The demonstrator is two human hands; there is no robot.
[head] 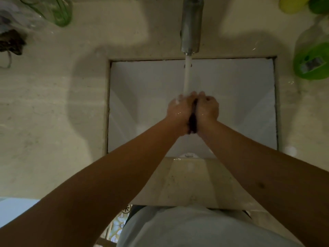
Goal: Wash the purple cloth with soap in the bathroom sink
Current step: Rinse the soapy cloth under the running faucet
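Observation:
A dark, wet purple cloth (192,123) is bunched between my two hands over the white square sink (240,104). My left hand (179,108) grips its left side and has white soap foam on the knuckles. My right hand (207,107) grips its right side with curled fingers. Only a narrow dark strip of cloth shows between the palms; the remainder is hidden. Water (187,77) runs from the metal tap (192,25) onto the fingers of my left hand.
A beige stone counter (53,113) surrounds the sink. A green glass jar (58,13) and a dark crumpled object (12,42) sit at the back left. A bottle with a green label (313,56) and yellow-green items (299,3) stand at the back right.

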